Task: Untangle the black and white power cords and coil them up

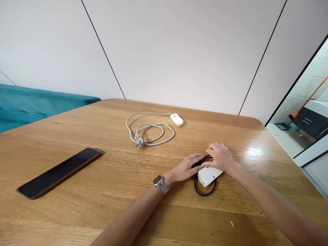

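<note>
Toward the right side of the wooden table lies a white power strip [208, 176], with small dark holes on the face turned up. My right hand [220, 159] grips it from above, fingers curled over its far part and thumb along the near side. A black cable [205, 195] loops around and under the strip. My left hand [186, 166], with a watch [161, 183] at the wrist, closes on the cable's coil at the strip's left. The fingertips of both hands are partly hidden, and the cable's ends cannot be made out.
Farther back lies a small white extension socket [176, 119] with a loosely looped grey cable [164, 139] and a plug [139, 141]. A long black flat object [58, 172] rests at the left. The wooden table [115, 212] meets a white panelled wall [189, 54]; a teal sofa [38, 102] stands left.
</note>
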A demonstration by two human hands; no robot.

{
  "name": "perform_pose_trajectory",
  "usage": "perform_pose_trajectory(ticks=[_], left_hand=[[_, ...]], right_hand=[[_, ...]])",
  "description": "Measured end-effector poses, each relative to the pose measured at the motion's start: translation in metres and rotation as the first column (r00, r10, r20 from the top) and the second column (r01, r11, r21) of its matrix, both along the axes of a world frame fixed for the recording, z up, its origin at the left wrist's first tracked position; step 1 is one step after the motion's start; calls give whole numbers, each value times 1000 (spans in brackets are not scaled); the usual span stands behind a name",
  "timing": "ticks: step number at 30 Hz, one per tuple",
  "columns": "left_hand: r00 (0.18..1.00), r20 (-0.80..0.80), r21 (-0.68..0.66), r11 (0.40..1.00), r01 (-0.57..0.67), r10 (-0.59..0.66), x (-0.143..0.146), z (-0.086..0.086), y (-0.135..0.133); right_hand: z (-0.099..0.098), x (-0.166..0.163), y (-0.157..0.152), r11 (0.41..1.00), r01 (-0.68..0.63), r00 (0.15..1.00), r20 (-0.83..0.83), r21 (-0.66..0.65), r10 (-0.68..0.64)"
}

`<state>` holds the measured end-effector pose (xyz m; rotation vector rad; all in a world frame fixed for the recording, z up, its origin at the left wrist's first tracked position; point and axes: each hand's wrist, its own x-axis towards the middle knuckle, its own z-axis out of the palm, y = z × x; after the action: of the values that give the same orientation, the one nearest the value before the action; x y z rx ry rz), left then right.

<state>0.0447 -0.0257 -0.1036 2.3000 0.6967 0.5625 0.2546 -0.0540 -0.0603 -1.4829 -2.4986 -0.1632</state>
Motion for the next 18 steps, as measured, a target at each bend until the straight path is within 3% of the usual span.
perform_pose_trajectory(ticks=[3, 5, 8, 12, 15, 18], left_hand=[[996, -26, -80, 993, 82, -84, -22, 2, -14], [990, -102, -67, 993, 92, -99, -26, 1, -22], [980, -189, -10, 998, 62, -63, -19, -5, -29], [982, -190, 31, 1000, 3, 3, -5, -11, -32], [979, -200, 22, 999, -26, 29, -2, -10, -33], [978, -201, -19, 999, 49, -52, 1, -9, -33]], right_hand=[[-1, -3, -26, 985, 169, 968, -185, -23, -170], [-5, -9, -45, 978, 196, 949, -238, -68, -206], [-20, -17, -72, 979, 190, 952, -231, -70, -201], [-36, -6, -96, 968, 250, 959, -127, -29, -252], [-28, 17, -103, 959, 250, 967, -27, -130, -255], [-6, 41, -100, 956, 150, 989, 29, -253, -148]])
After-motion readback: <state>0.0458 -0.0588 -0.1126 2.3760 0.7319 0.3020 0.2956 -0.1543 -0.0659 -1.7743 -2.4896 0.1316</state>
